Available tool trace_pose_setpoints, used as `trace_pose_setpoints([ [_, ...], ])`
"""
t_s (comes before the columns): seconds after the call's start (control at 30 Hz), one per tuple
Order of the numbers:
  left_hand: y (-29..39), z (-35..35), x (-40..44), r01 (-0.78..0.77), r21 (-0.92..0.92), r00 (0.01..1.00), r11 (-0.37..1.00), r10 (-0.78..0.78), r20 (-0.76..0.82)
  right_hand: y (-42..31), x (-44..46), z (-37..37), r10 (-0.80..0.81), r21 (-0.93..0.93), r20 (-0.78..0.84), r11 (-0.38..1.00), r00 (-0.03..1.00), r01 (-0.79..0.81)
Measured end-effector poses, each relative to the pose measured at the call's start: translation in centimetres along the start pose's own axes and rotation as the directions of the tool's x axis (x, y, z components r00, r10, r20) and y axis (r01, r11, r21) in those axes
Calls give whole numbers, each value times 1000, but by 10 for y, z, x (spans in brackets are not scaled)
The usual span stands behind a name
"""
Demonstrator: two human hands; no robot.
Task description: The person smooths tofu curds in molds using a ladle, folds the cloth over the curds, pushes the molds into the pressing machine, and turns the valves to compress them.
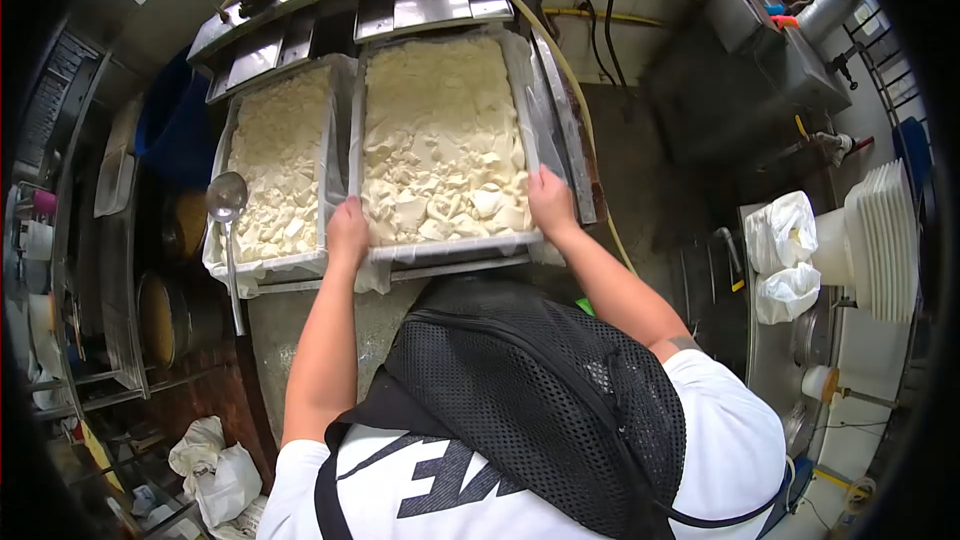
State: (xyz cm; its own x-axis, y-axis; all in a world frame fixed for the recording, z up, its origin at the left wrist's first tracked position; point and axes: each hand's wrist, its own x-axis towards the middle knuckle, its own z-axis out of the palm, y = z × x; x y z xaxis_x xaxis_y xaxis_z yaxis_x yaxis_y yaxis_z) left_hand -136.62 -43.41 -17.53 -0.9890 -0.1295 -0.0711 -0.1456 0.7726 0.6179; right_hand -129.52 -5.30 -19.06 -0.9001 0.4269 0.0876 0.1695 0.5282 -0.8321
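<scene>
Hands (349, 233) (550, 203) grip tray (455, 247); shirt lettering (437, 490) partly covered.

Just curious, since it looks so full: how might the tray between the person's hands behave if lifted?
The tray would probably feel heavy, being filled almost edge to edge. Its pale filling looks likely to crumble, as the near end lies in rough chunks. The thin liner would likely flop, since it hangs loosely over the side.

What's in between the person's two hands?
In the head view, the near end of the wider tray, heaped with pale lumps, lies between the left hand and right hand.
</scene>
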Motion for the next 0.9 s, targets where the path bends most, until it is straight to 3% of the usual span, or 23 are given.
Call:
trace_pose_setpoints([
  [0.03, 1, 0, -5, -36, 29, 998, 999, 37, -43, -3, 0, -2, -18, -11, -3, 1000, 1000, 18],
  [0.1, 15, -8, -1, 38, 22, 999, 999, -39, 33, -3, 9, 1, -7, -52, 3, 999, 1000, 7],
  [0.17, 3, 3, 16, -35, 43, 999, 998, 36, -18, -6, 16, 6, -36, 15, -35, 999, 999, 37],
  [0.3, -10, 5, -3, -18, 26, 1000, 999, 18, 2, -14, 3, -6, 66, -11, 60, 998, 996, -66],
  [0.43, -1, 3, 6, 9, 11, 1000, 1000, -8, -12, -3, 6, 3, 28, -68, -1, 997, 1000, -28],
  [0.47, 5, 1, 14, 36, 21, 999, 999, -36, 11, -10, 16, 0, 114, -98, 108, 990, 988, -103],
  [0.57, 9, -8, 11, 35, -94, 994, 995, -25, 104, -26, 8, -7, 94, -29, 58, 995, 994, -92],
  [0.6, 11, -9, 1, -26, -82, 999, 996, 28, 27, -14, 7, -9, 118, -28, 143, 993, 983, -116],
  [0.7, 9, -5, -5, 2, 13, 1000, 1000, -2, -21, -13, -4, -2, 85, -80, -6, 993, 996, -85],
  [0.83, 14, -6, 14, 21, -4, 999, 1000, -21, 28, -14, 17, 0, 120, -56, 109, 992, 987, -115],
  [0.9, 2, -4, 0, -13, -31, 998, 999, 14, 53, -13, -2, -5, 93, -23, 67, 996, 993, -91],
])
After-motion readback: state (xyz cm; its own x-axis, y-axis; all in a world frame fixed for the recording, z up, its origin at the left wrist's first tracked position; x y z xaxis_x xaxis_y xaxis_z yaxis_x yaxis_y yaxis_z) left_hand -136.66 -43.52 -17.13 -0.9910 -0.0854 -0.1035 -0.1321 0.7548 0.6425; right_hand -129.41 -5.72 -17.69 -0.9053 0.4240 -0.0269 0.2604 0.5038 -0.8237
